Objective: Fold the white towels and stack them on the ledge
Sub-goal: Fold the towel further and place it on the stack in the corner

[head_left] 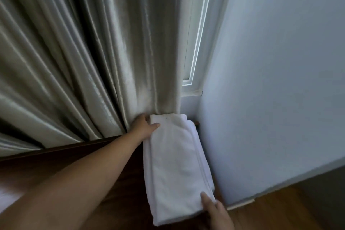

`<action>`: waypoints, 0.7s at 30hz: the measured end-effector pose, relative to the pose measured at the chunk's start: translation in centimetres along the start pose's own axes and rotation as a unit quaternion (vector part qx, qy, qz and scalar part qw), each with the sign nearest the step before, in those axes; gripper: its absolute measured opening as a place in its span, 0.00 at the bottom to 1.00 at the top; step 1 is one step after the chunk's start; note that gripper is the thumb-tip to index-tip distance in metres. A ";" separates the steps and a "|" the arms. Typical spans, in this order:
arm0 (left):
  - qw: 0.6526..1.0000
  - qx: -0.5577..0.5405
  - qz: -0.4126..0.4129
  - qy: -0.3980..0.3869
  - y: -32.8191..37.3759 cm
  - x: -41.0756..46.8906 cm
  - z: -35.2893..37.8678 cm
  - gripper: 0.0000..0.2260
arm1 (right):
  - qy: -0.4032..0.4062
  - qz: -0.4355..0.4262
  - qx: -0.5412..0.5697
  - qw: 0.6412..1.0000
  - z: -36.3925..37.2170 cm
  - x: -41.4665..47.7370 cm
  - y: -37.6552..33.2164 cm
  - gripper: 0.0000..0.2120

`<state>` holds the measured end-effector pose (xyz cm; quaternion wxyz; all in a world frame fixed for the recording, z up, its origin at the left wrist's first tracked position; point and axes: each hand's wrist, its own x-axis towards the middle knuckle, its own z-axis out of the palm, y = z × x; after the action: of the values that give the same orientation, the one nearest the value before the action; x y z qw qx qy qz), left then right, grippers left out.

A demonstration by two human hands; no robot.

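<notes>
A folded white towel (175, 166) lies lengthwise on the dark wooden ledge (123, 173), close to the pale wall. Its far end touches the curtain's hem. My left hand (144, 126) grips the towel's far left corner, thumb on top and fingers beneath. My right hand (214, 211) holds the near right corner, thumb pressed on the top layer. Layered folded edges show along the towel's right side. I cannot tell whether another towel lies beneath.
A heavy beige curtain (84, 61) hangs over the ledge's back edge. A white window frame (196, 43) shows beside it. The pale blue wall (280, 80) stands just right of the towel. Wooden floor (280, 211) lies at lower right.
</notes>
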<state>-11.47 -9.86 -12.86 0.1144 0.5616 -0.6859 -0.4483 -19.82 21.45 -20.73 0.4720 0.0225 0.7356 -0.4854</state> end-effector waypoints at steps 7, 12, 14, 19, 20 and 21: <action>0.989 -0.101 -0.106 0.005 -2.9 -2.2 1.8 0.32 | 0.030 -0.163 -0.334 0.928 -0.8 -2.2 -9.2 0.21; 0.987 -0.102 -0.120 0.011 -3.9 -5.4 2.9 0.30 | 0.031 -0.167 -0.384 0.908 3.0 3.0 -13.3 0.29; 0.987 -0.106 -0.121 0.011 -4.3 -6.9 3.4 0.29 | 0.019 -0.155 -0.357 0.921 3.9 3.8 -13.5 0.31; 0.993 -0.089 -0.072 0.010 -4.9 -8.5 4.1 0.32 | 0.002 -0.214 -0.368 0.905 4.6 3.6 -13.0 0.25; 0.994 -0.097 -0.057 0.015 -4.8 -8.5 4.1 0.31 | 0.005 -0.235 -0.355 0.905 4.6 3.4 -13.0 0.22; 0.993 -0.106 -0.043 0.021 -4.7 -8.5 4.1 0.31 | 0.009 -0.251 -0.341 0.906 4.6 3.1 -13.0 0.21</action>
<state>-8.09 -0.31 -15.73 0.1678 0.5848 -0.6071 -0.5112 -24.86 9.86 -14.34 0.3068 -0.3203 0.8420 -0.3072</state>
